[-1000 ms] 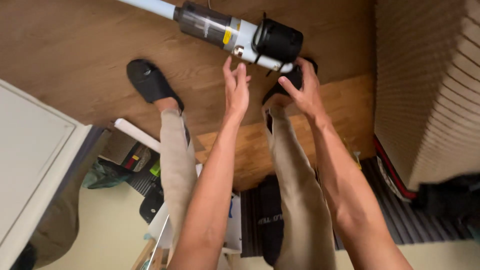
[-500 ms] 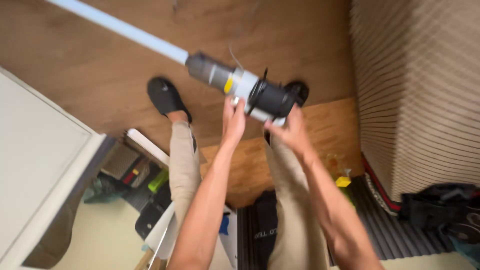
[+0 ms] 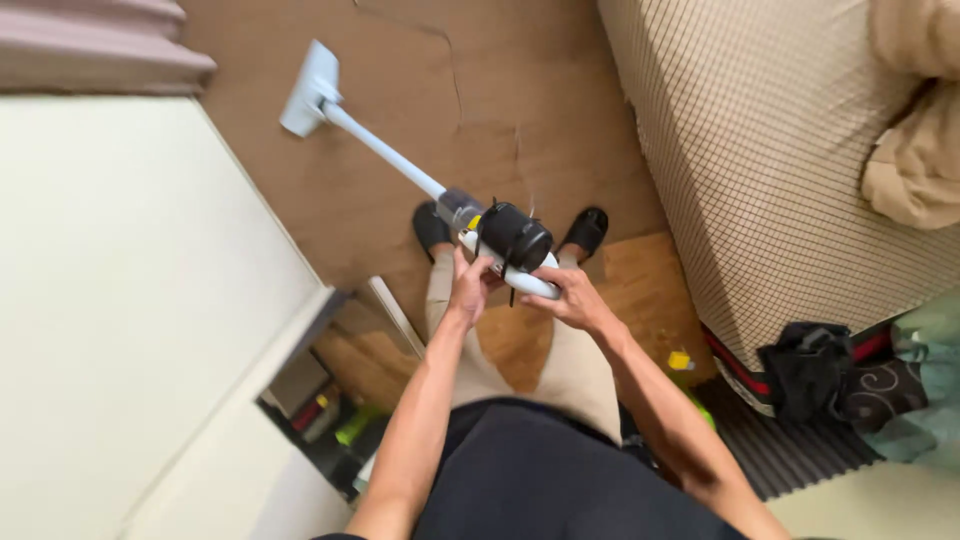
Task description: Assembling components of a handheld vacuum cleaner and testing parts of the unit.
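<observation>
Both hands closed around the stick vacuum — left hand under the body, right hand on the white handle end (steadying the weight). Floor head down on the wooden floor, wand slanting away, just beside the checked bed.

Both bare arms reach forward and down, converging at the stick vacuum. The left hand curls its fingers against the vacuum's near end from the left; the right hand cups that end from beneath, wrist bent.
</observation>
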